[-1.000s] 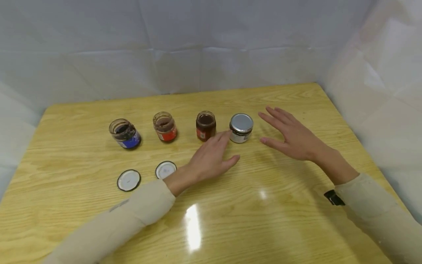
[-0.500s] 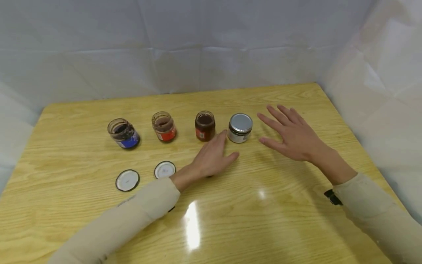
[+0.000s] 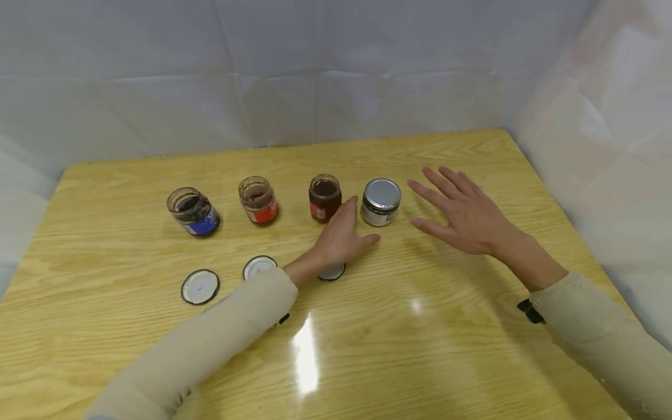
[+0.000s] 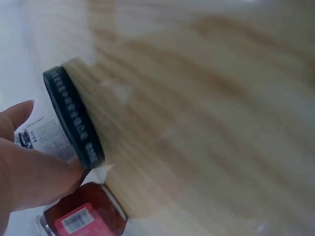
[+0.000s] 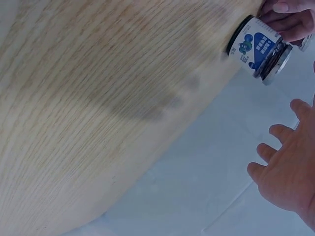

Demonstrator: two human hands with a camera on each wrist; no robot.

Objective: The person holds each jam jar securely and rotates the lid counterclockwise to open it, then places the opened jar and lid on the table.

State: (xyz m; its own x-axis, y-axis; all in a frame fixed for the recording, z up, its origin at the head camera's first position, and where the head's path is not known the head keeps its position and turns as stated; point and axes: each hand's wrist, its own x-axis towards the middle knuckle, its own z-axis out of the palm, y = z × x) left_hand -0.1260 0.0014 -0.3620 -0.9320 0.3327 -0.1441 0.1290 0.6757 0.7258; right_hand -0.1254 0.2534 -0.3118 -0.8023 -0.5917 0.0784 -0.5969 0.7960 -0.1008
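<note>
A glass jar (image 3: pixel 381 202) with a silver lid and white-and-blue label stands between my hands. My left hand (image 3: pixel 341 236) reaches in at its left side, fingers extended into the gap beside an uncovered dark jar (image 3: pixel 325 200) with a red label. Its thumb points right, in front of the silver-lidded jar. Partly hidden under this hand lies an upturned lid (image 3: pixel 332 272); its dark rim (image 4: pixel 76 120) shows lettering in the left wrist view. My right hand (image 3: pixel 462 213), fingers spread, hovers to the right of the silver-lidded jar, apart from it.
Further left stand two more uncovered jars, one with a red label (image 3: pixel 262 212) and one with a blue label (image 3: pixel 202 221). Two upturned lids, a left one (image 3: pixel 200 287) and a right one (image 3: pixel 259 266), lie before them. White sheeting (image 3: pixel 336 105) borders the wooden table (image 3: pixel 399 361).
My left hand has drawn slightly back from the silver-lidded jar and moved further up the table, uncovering part of the lid under it. The right hand spread its fingers a little and otherwise stayed put.
</note>
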